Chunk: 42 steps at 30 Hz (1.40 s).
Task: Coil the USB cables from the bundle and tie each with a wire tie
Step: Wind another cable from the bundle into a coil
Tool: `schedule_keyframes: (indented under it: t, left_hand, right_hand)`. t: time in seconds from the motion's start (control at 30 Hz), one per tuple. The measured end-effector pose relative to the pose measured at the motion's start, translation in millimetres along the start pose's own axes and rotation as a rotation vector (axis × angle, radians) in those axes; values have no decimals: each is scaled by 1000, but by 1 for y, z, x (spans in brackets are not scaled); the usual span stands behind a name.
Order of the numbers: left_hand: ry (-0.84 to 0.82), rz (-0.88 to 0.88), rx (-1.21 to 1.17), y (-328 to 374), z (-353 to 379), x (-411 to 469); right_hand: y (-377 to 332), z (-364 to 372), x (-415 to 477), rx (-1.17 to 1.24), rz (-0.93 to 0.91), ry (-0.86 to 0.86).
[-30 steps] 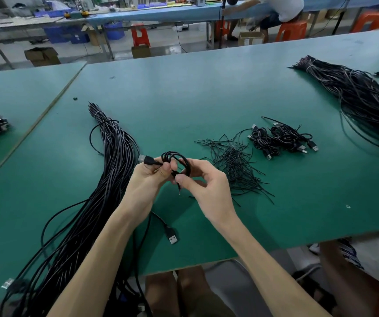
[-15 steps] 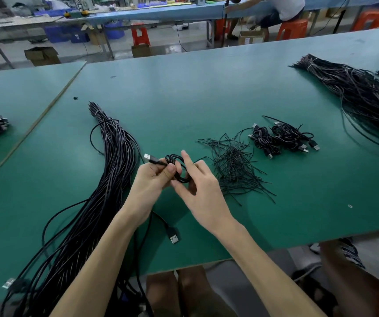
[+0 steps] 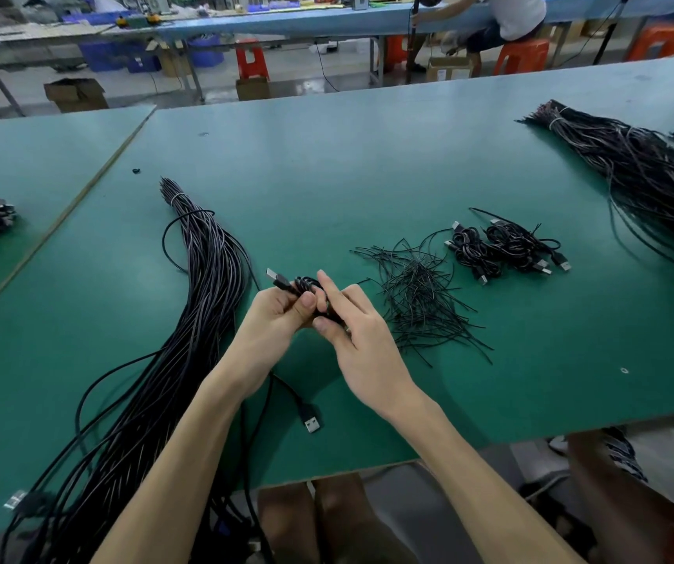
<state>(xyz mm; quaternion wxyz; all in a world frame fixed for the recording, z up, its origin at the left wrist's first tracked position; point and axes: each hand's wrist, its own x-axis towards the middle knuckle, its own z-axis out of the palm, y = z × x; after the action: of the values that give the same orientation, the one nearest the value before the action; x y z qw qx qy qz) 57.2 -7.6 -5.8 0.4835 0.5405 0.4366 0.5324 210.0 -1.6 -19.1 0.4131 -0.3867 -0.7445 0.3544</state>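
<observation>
Head view: the left hand [image 3: 274, 315] and right hand [image 3: 353, 335] meet above the tabletop [image 3: 327, 164], both clamped on one coiled USB cable [image 3: 306, 283]. The left hand grips the coil under its thumb, apparently so the loops cannot spring apart. The right hand pinches the same coil, index finger extended across it, probably to wrap a tie. One plug [image 3: 272, 274] protrudes at 10 o'clock. From the hands, the bundle [image 3: 201, 287] lies at 9 o'clock, the wire ties [image 3: 417, 295] at 3 o'clock within reach, and the finished coils [image 3: 502, 248] at 2 o'clock.
</observation>
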Motion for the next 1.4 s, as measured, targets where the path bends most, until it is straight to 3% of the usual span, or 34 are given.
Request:
schedule_keyframes:
  t: [0.4, 0.77, 1.4]
  left_hand:
    - [256, -71, -109, -4, -2, -2]
    - [88, -92, -78, -3, 2, -4]
    - [194, -35, 25, -3, 2, -1]
  right_hand:
    - [-5, -4, 0, -9, 10, 15]
    - [1, -1, -2, -60, -38, 60]
    - [2, 3, -4, -343, -97, -96]
